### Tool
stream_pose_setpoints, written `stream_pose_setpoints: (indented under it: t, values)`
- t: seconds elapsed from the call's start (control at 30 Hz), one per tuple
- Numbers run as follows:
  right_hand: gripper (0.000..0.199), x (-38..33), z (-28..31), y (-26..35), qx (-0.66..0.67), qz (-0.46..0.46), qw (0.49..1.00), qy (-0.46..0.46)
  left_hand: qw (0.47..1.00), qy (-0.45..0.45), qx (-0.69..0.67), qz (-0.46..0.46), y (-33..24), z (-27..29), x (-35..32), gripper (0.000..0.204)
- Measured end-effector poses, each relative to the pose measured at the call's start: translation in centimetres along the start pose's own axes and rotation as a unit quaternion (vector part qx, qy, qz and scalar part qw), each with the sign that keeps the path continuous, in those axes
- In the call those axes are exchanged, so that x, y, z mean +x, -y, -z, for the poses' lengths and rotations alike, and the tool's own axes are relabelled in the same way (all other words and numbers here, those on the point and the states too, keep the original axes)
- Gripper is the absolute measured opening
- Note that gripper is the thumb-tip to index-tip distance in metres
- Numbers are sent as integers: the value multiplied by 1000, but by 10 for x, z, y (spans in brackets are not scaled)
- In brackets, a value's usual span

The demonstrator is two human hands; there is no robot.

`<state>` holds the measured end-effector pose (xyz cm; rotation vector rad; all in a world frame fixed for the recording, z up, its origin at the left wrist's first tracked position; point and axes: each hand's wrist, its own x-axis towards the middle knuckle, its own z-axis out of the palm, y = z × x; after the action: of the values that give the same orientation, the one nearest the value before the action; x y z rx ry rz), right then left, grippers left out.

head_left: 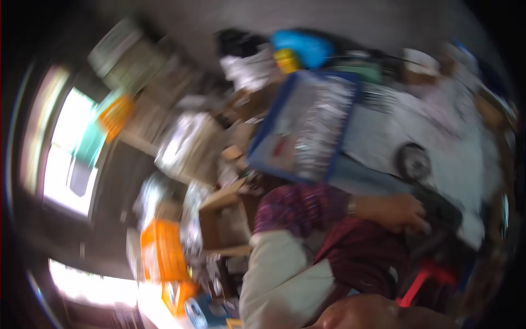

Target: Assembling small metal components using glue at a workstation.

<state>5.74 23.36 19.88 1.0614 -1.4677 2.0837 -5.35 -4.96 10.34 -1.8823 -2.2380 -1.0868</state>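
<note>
The whole view is smeared by motion and tilted. My left hand (402, 214), below a purple patterned sleeve and a band at the wrist, reaches across to the right above my maroon garment (361, 249). Its fingers look curled in; whatever may be inside them is hidden. Dark, blurred things lie beside it. At the lower edge, a bare-skinned shape (356, 313) very close to the camera appears to be my right hand, its fingers not readable. Beyond my left arm lies a blue-rimmed tray (267, 129) with a row of shiny clear packets (323, 123).
A white-covered surface (449, 148) bears a round dark object (413, 161). Left of me are an open cardboard box (226, 226), an orange crate (163, 249) and a plastic-wrapped carton (189, 148). A red bar-like thing (419, 281) is at lower right. A blue bag (301, 46) lies far off.
</note>
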Motion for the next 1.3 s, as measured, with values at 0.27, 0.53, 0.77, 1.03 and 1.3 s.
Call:
stream_pose_setpoints:
  t: [0.27, 0.53, 0.77, 1.03, 1.3]
  values:
    - [23, 26, 13, -25, -226, -115, 967, 31, 961, 234, -93, 119, -14, -69, -14, 45]
    - [41, -7, 54, -81, -42, -267, 934, -233, 966, 0, -257, -14, -62, -115, 65, 37]
    - [50, -22, 93, -191, 441, -225, 717, -491, 984, -115, -135, 7, -47, -139, 100, 35]
    - [48, -23, 98, -204, 404, -174, 650, -620, 978, -156, -120, 74, -51, -153, 104, 31]
    - [49, -30, 85, -231, 357, -215, 660, -625, 980, -136, -83, 123, -39, -146, 91, 34]
